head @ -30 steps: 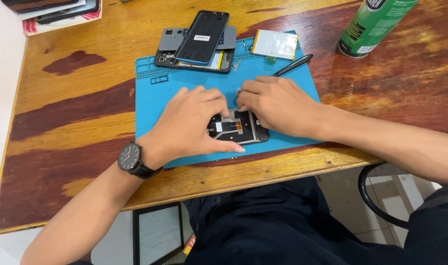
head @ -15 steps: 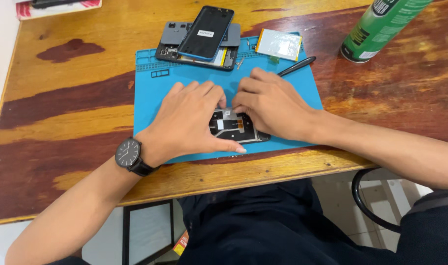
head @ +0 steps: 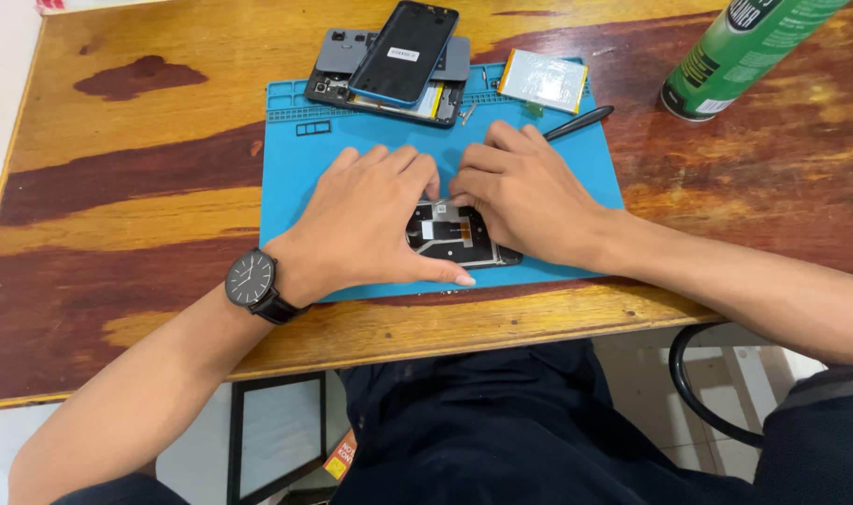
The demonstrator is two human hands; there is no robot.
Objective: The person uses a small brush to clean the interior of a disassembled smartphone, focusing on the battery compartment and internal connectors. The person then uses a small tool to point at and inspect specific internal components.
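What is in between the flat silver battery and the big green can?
In the head view, only bare wooden table lies between the battery and the green can. The black pen-like tool sits just below that gap.

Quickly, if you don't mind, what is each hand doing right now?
Left hand: fingers bent, pressing on the opened phone.
Right hand: fingers curled on the same phone.

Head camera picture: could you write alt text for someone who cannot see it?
Both hands, left and right, press on an opened phone lying on a blue work mat on a wooden table. Beyond them lie stacked phone parts, a flat battery, a black pen-like tool and a green spray can.
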